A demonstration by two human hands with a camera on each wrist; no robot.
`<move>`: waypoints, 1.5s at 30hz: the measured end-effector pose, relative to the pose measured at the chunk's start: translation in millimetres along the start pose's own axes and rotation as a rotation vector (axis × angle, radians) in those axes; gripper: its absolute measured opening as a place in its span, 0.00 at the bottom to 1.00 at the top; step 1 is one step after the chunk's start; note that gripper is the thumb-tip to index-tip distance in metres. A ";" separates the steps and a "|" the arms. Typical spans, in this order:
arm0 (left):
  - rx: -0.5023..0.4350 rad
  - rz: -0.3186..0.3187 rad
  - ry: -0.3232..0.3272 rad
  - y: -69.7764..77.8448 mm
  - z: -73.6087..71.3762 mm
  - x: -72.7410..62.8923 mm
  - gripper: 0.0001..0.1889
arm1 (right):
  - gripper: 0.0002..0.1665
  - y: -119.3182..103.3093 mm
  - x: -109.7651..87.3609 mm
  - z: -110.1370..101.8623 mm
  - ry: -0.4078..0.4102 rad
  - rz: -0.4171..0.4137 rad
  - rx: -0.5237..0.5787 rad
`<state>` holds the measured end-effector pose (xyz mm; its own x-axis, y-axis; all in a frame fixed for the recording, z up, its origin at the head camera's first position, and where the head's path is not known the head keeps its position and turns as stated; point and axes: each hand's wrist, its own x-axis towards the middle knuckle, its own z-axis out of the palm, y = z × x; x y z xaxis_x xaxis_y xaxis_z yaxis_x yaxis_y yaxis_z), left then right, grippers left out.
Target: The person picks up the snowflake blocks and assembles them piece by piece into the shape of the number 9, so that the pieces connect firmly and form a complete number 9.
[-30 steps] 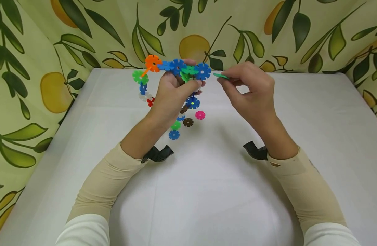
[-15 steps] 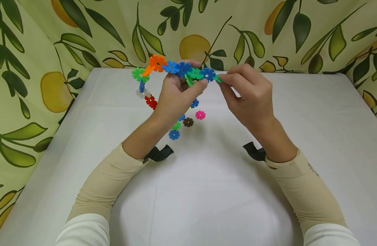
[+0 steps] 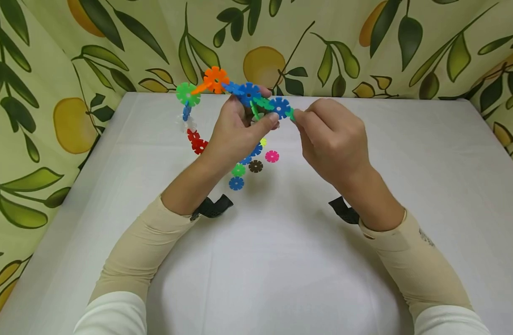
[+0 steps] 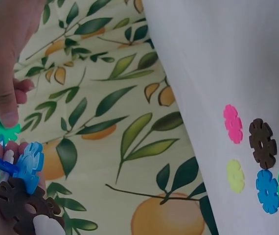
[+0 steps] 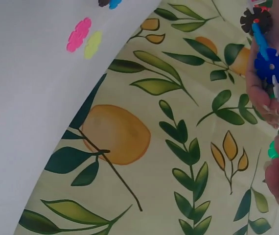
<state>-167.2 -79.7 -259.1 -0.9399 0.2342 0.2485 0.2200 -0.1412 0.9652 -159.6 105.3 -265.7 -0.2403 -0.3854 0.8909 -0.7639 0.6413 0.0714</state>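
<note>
My left hand [image 3: 239, 135] grips a chain of slotted plastic snowflake discs [image 3: 250, 93] above the table. From it, an orange disc [image 3: 216, 80], a green disc [image 3: 188, 94] and red discs [image 3: 197, 142] loop down on the left. Between thumb and finger, my right hand [image 3: 334, 142] pinches a small green snowflake disc [image 3: 291, 114] at the edge of the chain's rightmost blue disc [image 3: 279, 108]. In the left wrist view this green disc [image 4: 5, 130] shows under the right thumb. A brown disc [image 5: 256, 20] and a dark blue disc [image 5: 271, 66] of the chain appear in the right wrist view.
Loose discs lie on the white table [image 3: 256, 279] below the hands: pink [image 3: 272, 156], brown [image 3: 255, 166], green [image 3: 238, 170], blue [image 3: 236, 183] and yellow [image 4: 235, 176]. A leaf-patterned curtain [image 3: 156, 42] borders the table's back. Black straps [image 3: 215, 207] stick out at both wrists.
The green disc in my right hand has gone from apart to meeting the chain's end blue disc. My right hand has turned and lowered a little; the chain has tilted down at its right end.
</note>
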 end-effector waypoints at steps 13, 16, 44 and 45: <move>0.061 -0.072 0.025 -1.9 1.4 0.5 0.21 | 0.03 -8.5 -1.2 2.6 -0.073 0.036 -0.032; 0.070 -0.070 0.029 -0.5 1.9 0.3 0.21 | 0.04 -9.7 -0.9 4.1 -0.060 0.036 -0.028; -0.237 -0.080 -0.019 8.0 -4.6 2.3 0.23 | 0.16 9.0 -1.3 0.4 -0.120 0.186 0.164; -0.268 -0.090 -0.012 8.2 -4.5 2.8 0.22 | 0.16 9.1 -1.5 1.2 -0.115 0.195 0.171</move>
<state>-169.1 -84.5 -250.9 -0.9490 0.2686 0.1654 0.0574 -0.3686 0.9278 -166.9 111.0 -266.9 -0.4512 -0.3447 0.8232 -0.7845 0.5929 -0.1817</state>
